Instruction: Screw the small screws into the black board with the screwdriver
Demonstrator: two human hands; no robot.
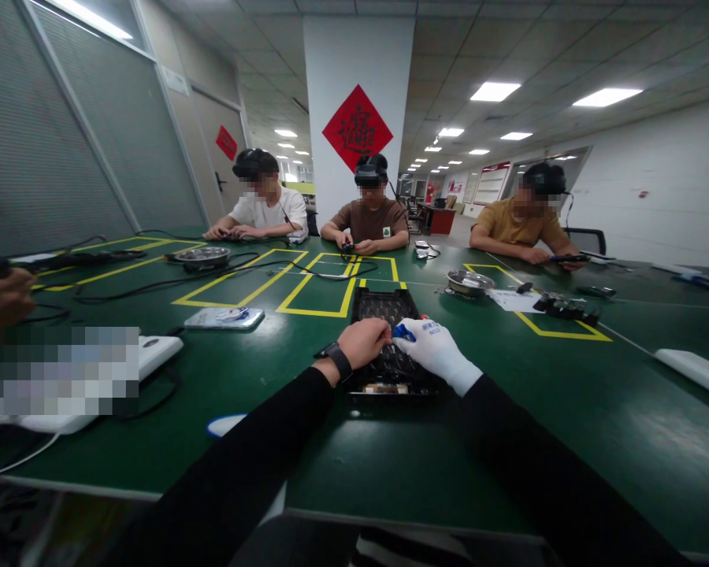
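My left hand (363, 343), bare with a dark watch on its wrist, is over a black open case (390, 396) lying on the green table. Its fingers are closed in a pinch near the case's middle. Facing it, my right hand (432, 348) wears a white glove with blue fingertips, and its fingers are pressed together. The two sets of fingertips almost meet, and whatever may be between them is too small to make out. Dark, shiny parts fill the case, and a light brown strip (384, 388) shows along its near side.
Three people sit across the table (567, 441); another hand (3, 299) shows at far left. Metal bowls (469, 285) (202, 257), a phone-like slab (224, 318), black parts (567, 307) and paper (511, 301) lie around. Cables (124, 295) cross the left side. A white device (159, 350) is nearby.
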